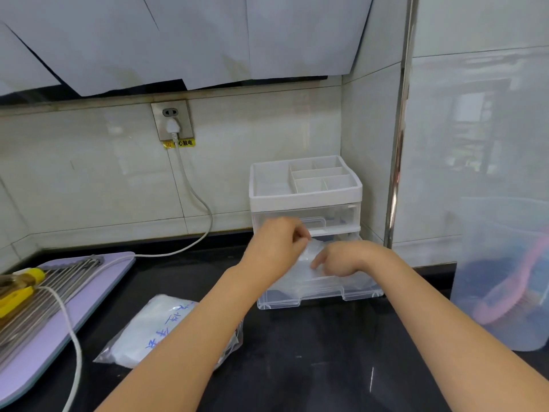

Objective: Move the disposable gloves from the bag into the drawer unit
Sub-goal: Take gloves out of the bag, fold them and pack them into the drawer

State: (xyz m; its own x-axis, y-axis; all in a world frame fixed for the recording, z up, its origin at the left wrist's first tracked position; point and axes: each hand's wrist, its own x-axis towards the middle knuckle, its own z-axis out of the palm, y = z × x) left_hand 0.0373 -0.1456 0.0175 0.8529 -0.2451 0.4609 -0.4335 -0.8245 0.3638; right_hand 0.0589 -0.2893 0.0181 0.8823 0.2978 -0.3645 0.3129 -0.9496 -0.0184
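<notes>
We see 2 hands, 1 drawer unit [306,197] with 2 drawers, 1 bag [154,325] | our left hand [279,245] pinches the top of a wad of clear gloves [312,251], right over the pulled-out bottom drawer [320,294] | our right hand [341,260] touches the wad, fingers curled; we cannot tell if it grips | the top drawer is closed | the bag lies on the black counter [326,358], near the unit

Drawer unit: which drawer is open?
The lower drawer, pulled forward over the black counter with clear gloves in it. The upper drawer sits flush in the frame, closed.
</notes>
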